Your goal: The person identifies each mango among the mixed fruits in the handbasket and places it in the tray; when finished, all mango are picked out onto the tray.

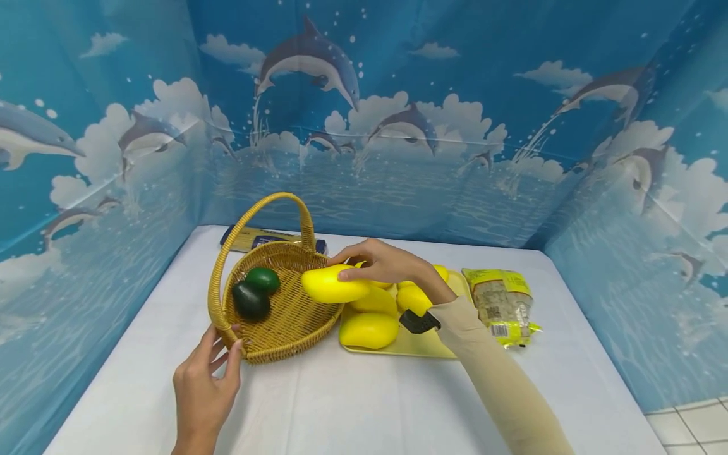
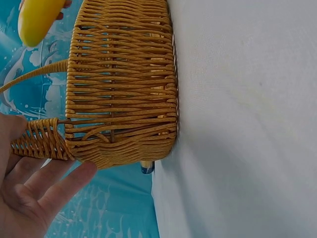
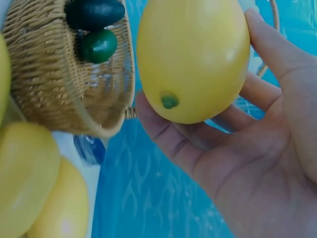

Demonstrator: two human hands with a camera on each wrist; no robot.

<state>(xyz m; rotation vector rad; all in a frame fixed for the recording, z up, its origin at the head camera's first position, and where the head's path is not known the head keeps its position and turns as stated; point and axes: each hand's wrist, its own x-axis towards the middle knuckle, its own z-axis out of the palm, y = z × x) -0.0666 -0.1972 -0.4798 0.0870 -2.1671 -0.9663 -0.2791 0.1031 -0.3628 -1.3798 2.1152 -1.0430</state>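
My right hand (image 1: 383, 260) holds a yellow mango (image 1: 332, 284) between thumb and fingers, above the right rim of the wicker basket (image 1: 296, 354). In the right wrist view the green stem end of that mango (image 3: 193, 59) faces the camera. My left hand (image 1: 207, 379) grips the foot of the basket's handle (image 1: 215, 291) at the near left, thumb on one side and fingers on the other. Inside the basket lie two green fruits, a blackish one (image 1: 251, 302) and a brighter one (image 1: 263, 280), resembling avocados. The right hand partly hides the mangoes behind it.
Several mangoes (image 1: 370, 330) lie on a pale yellow tray (image 1: 426, 346) right of the basket. A clear bag with a yellow-green label (image 1: 500, 300) sits beyond the tray. Behind the basket lies a packet of spaghetti (image 1: 244, 240). A dolphin-print curtain (image 1: 398, 183) surrounds the white table (image 1: 318, 411).
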